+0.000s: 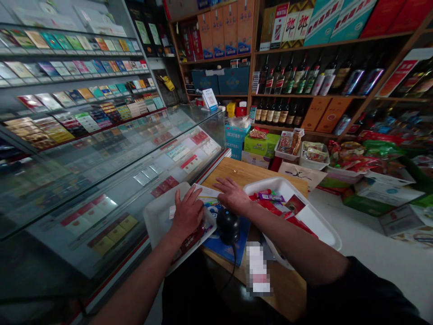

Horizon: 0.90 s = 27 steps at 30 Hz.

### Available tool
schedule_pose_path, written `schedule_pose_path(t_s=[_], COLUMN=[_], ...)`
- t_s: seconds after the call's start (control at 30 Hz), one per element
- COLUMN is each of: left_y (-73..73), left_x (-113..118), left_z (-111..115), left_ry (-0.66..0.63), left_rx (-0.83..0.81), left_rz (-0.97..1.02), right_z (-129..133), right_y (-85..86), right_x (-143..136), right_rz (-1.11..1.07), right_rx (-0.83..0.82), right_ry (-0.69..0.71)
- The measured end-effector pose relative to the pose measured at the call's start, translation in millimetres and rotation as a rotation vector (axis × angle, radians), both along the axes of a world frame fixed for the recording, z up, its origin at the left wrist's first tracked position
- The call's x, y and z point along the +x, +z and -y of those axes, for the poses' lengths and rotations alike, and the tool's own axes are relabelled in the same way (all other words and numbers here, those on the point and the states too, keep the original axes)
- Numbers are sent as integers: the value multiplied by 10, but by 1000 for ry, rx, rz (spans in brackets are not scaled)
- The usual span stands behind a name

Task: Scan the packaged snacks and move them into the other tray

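Observation:
My left hand is over the left white plastic tray, which holds packaged snacks, its fingers stretched and slightly apart. Beside its fingertips lies a flat white card or box; whether the hand touches it I cannot tell. My right hand reaches to the other end of that white piece, fingers spread and palm down. Just below the right hand stands a black corded device, like a barcode scanner, on a blue flat item. Under my right forearm is the right white tray of colourful wrapped snacks.
A wooden table bears the trays. To the left runs a glass display counter with flat packs inside; shelves of small packs rise behind it. Bottles and boxes fill the back shelves. Snack bins stand at right.

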<state>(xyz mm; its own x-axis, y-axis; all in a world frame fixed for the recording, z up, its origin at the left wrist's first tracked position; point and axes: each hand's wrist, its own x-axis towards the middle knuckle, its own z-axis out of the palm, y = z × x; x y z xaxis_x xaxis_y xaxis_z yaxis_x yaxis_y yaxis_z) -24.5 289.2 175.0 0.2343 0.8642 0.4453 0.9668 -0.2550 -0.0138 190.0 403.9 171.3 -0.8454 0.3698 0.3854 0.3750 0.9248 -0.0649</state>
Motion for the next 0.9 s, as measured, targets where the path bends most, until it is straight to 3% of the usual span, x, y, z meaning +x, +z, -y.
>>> schedule_pose_path(t_s=[0.27,0.5,0.73,0.9], left_y=[100,-164,-145,-221], left_x=[-337,-505,-218,167], left_z=[578,1174,1503,1753], left_ry=[33,151,164,43], left_rx=[-106,-157,-57,7], left_rz=[-3,16,107,172], right_z=[507,1012,1598,2141], right_y=[247,128,164,-50], right_x=[-359,-492,-194,322], right_rz=[108,111,-80,-208], right_rx=[-39,-60,-216,-312], right_ry=[60,38,-98,-249])
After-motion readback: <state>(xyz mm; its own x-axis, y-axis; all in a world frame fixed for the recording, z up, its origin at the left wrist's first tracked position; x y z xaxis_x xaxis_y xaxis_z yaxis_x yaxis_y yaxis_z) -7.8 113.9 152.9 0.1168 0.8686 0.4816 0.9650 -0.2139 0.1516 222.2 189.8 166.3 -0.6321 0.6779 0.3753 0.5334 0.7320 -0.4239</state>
